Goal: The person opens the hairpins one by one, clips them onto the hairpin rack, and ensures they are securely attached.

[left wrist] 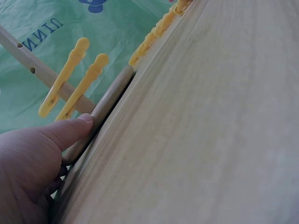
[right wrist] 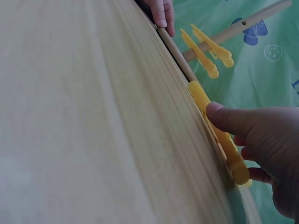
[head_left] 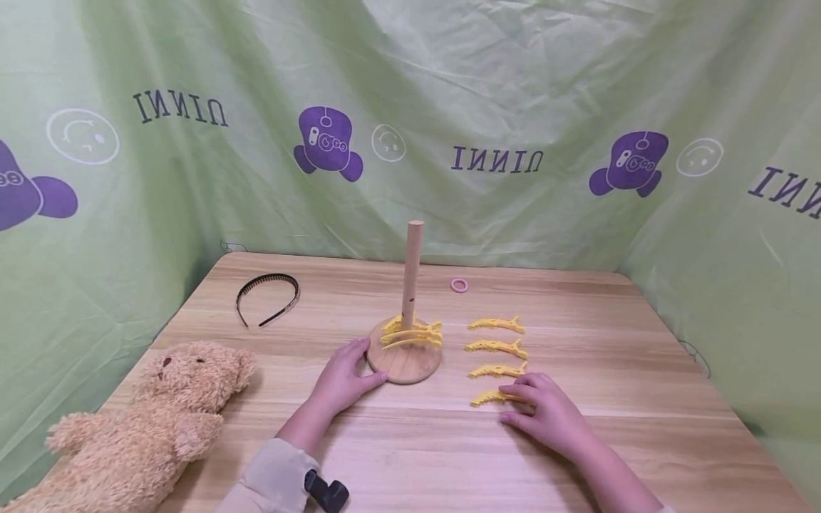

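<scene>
Right grip (head_left: 544,412), in the head view, stands narrow at the nearest yellow clip (head_left: 486,397), thumb on the near side and fingers on the far side; whether they pinch it cannot be told. That clip lies flat with its long axis roughly crosswise, its uncovered end pointing left, while the round wooden base (head_left: 404,367) and its upright post (head_left: 412,274) lie leftward and farther back. Left grip (head_left: 340,377) is nearer the post and holds the base's left rim. Three more clips (head_left: 497,348) lie in a row beyond, roughly parallel, on the wood-grained worktop (head_left: 410,456); a headband (head_left: 276,276), a pink ring (head_left: 452,286) and a teddy bear (head_left: 173,420) sit well apart, with a green curtain (head_left: 513,221) around. The left wrist view shows the thumb on the base's edge and yellow clips crossing the low post. The right wrist view shows the thumb against the clip, fingers partly hidden behind.
</scene>
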`<control>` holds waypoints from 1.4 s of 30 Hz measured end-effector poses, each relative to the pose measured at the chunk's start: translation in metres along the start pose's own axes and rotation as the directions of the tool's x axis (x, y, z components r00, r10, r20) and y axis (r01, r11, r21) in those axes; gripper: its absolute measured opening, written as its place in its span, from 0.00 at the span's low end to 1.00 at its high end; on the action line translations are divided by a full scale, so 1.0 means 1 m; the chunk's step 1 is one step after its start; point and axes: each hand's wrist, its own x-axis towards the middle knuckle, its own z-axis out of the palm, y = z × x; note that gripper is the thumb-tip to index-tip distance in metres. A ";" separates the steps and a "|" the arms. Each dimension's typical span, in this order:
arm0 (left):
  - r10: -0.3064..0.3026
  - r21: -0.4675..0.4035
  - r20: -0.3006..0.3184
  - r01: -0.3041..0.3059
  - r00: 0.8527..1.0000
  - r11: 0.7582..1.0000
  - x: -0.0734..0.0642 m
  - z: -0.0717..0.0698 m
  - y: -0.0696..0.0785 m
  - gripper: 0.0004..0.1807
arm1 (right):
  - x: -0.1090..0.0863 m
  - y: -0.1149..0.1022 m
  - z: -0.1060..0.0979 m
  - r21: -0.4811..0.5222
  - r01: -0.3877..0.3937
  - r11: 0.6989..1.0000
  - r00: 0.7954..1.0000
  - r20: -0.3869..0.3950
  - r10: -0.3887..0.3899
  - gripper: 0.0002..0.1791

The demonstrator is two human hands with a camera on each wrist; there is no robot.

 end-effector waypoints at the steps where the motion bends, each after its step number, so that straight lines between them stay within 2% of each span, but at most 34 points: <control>1: 0.000 0.000 0.000 0.000 1.000 1.000 0.000 0.000 0.000 0.44 | -0.001 0.002 0.000 -0.008 0.006 1.000 1.000 -0.012 -0.006 0.21; 6: -0.007 -0.001 0.003 0.007 1.000 1.000 -0.001 0.000 0.001 0.43 | -0.003 0.009 0.000 -0.032 0.015 0.999 0.996 -0.083 -0.018 0.21; 9: -0.010 0.000 0.006 0.010 1.000 1.000 -0.001 0.000 0.001 0.43 | -0.004 0.013 -0.001 -0.035 -0.004 0.999 0.995 -0.097 0.000 0.21; 17: -0.006 -0.007 0.001 0.006 1.000 1.000 0.000 -0.001 0.001 0.44 | -0.002 0.018 -0.003 -0.030 -0.061 0.998 0.997 -0.039 0.059 0.16; 25: -0.006 -0.001 0.004 0.006 1.000 1.000 0.000 0.000 0.000 0.44 | -0.003 0.019 -0.004 -0.037 -0.067 0.997 0.996 -0.057 0.065 0.16; 33: -0.007 -0.007 0.007 0.007 1.000 1.000 -0.001 -0.001 0.002 0.43 | -0.005 0.026 -0.010 0.013 -0.151 0.988 0.988 0.017 0.151 0.17; 42: -0.006 -0.002 0.005 0.006 1.000 1.000 -0.001 0.000 0.001 0.43 | -0.009 0.036 -0.021 0.049 -0.172 0.984 0.983 0.078 0.167 0.21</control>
